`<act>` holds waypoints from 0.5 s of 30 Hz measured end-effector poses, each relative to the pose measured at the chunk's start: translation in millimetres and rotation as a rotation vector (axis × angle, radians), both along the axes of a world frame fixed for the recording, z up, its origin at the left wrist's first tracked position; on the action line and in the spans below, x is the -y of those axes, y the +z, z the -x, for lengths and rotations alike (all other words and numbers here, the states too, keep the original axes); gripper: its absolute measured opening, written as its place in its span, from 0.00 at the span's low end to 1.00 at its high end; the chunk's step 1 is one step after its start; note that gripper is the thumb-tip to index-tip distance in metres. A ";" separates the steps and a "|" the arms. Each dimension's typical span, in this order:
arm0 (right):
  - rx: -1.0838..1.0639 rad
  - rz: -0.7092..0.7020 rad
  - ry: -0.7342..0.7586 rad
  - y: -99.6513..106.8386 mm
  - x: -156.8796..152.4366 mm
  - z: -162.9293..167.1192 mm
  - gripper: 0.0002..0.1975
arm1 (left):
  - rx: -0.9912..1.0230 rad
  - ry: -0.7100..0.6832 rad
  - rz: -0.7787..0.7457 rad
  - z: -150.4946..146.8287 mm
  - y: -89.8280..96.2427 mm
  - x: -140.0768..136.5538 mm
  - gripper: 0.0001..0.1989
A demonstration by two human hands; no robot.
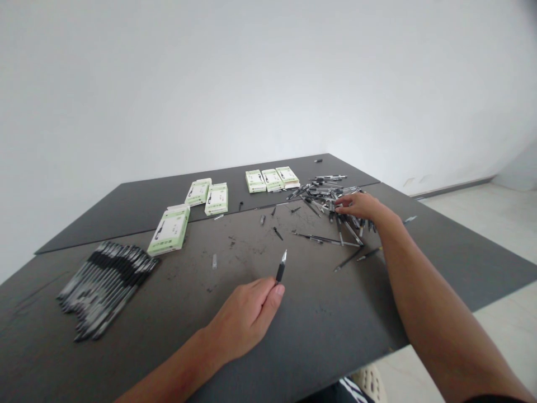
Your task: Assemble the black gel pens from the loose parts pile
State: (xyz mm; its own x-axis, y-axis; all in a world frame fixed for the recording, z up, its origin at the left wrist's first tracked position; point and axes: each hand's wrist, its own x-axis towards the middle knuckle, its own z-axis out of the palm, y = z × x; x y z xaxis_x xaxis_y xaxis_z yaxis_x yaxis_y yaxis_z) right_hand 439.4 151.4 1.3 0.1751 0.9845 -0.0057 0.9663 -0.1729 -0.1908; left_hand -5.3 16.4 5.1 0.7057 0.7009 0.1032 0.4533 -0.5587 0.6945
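Note:
My left hand [247, 316] rests on the dark table [319, 330] near the front, its fingers closed on a black pen [281, 267] whose tip sticks up and away from me. My right hand [358, 205] reaches far out to the right and lies palm down on a loose heap of pens and pen parts [325, 197], fingers among them. Whether it grips one I cannot make out.
A neat row of several assembled black pens [107, 285] lies at the left. Several green-and-white boxes [170, 229] [272, 179] stand toward the back. Small caps and refills [277, 232] are scattered mid-table. White wall behind, pale floor at right.

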 end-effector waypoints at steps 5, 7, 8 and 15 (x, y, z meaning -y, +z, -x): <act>-0.005 0.016 0.063 -2.0 -1.4 -0.8 0.25 | -0.011 -0.009 -0.008 -0.2 -0.2 -0.2 0.21; 0.001 0.019 0.074 -3.7 -2.1 -0.4 0.28 | -0.010 -0.010 -0.012 -0.4 -0.1 -0.3 0.21; 0.004 0.021 0.077 -4.4 -2.5 -0.1 0.30 | -0.011 -0.010 -0.013 -0.5 0.0 -0.4 0.21; 0.013 -0.018 0.080 -5.7 -4.1 1.0 0.32 | -0.013 -0.006 -0.020 -1.1 1.6 -0.6 0.20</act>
